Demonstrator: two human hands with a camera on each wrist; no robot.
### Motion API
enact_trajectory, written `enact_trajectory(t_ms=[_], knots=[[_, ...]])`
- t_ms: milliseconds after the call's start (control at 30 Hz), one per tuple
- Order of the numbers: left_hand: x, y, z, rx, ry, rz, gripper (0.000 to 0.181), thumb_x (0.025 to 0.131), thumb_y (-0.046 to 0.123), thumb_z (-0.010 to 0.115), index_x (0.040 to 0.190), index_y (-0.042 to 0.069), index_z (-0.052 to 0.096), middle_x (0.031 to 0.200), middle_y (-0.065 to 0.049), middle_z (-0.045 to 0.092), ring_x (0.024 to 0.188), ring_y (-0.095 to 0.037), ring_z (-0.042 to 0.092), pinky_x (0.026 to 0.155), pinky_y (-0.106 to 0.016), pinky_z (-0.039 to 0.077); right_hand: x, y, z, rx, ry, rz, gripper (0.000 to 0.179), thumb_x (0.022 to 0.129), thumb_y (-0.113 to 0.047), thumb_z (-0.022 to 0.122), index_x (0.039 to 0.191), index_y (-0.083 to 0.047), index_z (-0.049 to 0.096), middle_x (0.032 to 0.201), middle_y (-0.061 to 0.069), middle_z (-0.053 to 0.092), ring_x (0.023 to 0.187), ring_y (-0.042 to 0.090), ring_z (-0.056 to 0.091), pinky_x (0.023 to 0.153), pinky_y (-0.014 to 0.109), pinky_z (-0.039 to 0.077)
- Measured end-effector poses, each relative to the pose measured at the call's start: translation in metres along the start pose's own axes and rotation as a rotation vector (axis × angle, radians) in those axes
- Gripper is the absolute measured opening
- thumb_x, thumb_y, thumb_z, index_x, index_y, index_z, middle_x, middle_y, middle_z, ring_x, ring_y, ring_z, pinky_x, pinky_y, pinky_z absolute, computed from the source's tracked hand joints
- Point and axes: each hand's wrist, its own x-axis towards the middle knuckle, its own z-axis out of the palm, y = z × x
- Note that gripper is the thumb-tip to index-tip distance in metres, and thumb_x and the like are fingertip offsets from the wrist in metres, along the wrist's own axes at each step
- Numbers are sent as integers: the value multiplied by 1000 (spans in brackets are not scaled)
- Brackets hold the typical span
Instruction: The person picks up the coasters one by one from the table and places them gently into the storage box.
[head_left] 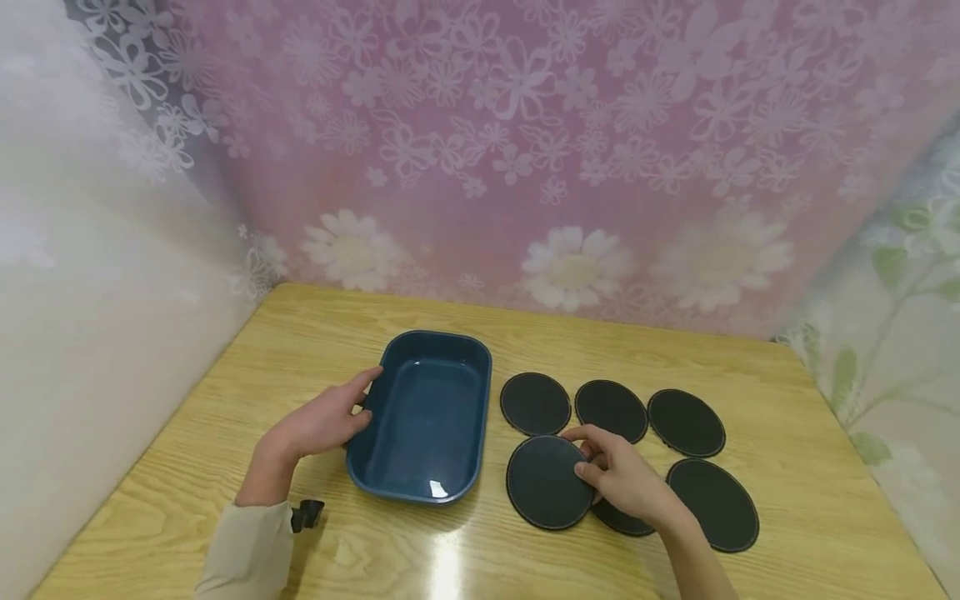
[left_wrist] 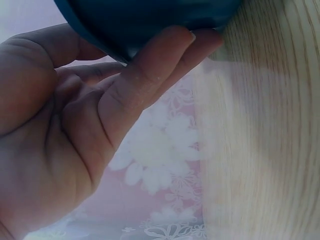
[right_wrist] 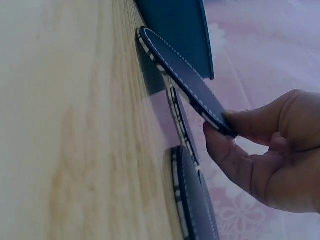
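Observation:
My left hand (head_left: 327, 419) rests against the left side of a deep blue rectangular baking dish (head_left: 427, 425), its fingers (left_wrist: 137, 92) extended along the outer wall. In the right wrist view, my right hand (right_wrist: 270, 155) pinches the edge of a round black coaster (right_wrist: 185, 75) with pale stitching between thumb and fingers. That coaster is tilted, its near edge lifted and its far edge low by the wood. Beneath the right hand in the head view, another black coaster (head_left: 626, 521) is partly covered.
On the wooden table (head_left: 375, 558) several more coasters lie flat: a back left one (head_left: 536, 404), a back middle one (head_left: 611, 408), a back right one (head_left: 686, 422) and a front right one (head_left: 712, 504). A flowered pink curtain (head_left: 480, 167) hangs behind.

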Motion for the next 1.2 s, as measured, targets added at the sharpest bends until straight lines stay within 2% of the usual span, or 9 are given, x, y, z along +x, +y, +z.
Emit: enact_trajectory(t_ms=[100,333,400,533,633,733,867,1100,1200], knots=[[1,0,0,1,-5,8,65,101,9,47,158,4,19,142,-33,46,128,-42,51,73,-34,53,-1,4,-4,87,-29,6,39,97,3,55,136,1,52,94,14,46,70,21,57,55,38,56],[2,3,-2,-17,-11,0,64,101,10,48,158,6,19,142,-34,45,125,-40,53,71,-33,53,-2,5,-11,163,-7,26,43,97,1,57,138,4,48,95,16,45,69,19,60,59,38,58],[3,3,-2,-38,-20,-5,65,102,10,48,159,7,17,143,-34,44,121,-38,57,70,-33,54,-3,5,-13,184,-5,27,44,97,0,58,139,5,46,95,17,45,68,17,60,59,38,58],[4,3,-1,-87,-44,-29,67,103,11,48,160,9,12,140,-34,46,101,-29,66,68,-36,56,-3,5,-15,222,-10,20,48,98,-3,58,141,7,42,96,16,43,67,16,58,61,38,58],[4,0,-1,-101,-53,-41,69,103,11,47,161,11,9,140,-34,45,88,-24,67,67,-36,56,-1,5,-14,259,-5,26,48,99,-5,58,142,6,40,98,15,43,70,15,57,64,37,58],[4,-3,-2,-93,-63,-34,70,104,12,47,161,13,8,145,-36,40,83,-22,67,67,-35,55,1,4,-12,280,5,26,49,99,-6,58,143,6,39,100,15,43,74,16,57,65,36,58],[3,-5,-3,-77,-72,-28,70,104,13,47,161,13,7,148,-37,36,86,-22,67,69,-35,54,4,1,-6,313,17,20,50,99,-7,59,143,6,38,101,15,42,76,17,59,65,36,58],[2,-5,-3,-72,-69,-20,70,104,12,46,161,10,7,147,-37,38,93,-25,67,70,-35,54,15,-1,6,387,26,16,49,98,-5,59,141,5,40,102,16,47,73,19,65,66,37,59],[1,-6,-2,-68,-69,-21,69,104,12,46,161,10,7,147,-37,37,104,-29,65,70,-35,55,20,-3,12,426,19,23,49,98,-4,58,142,6,38,103,15,48,72,19,66,67,37,59]])
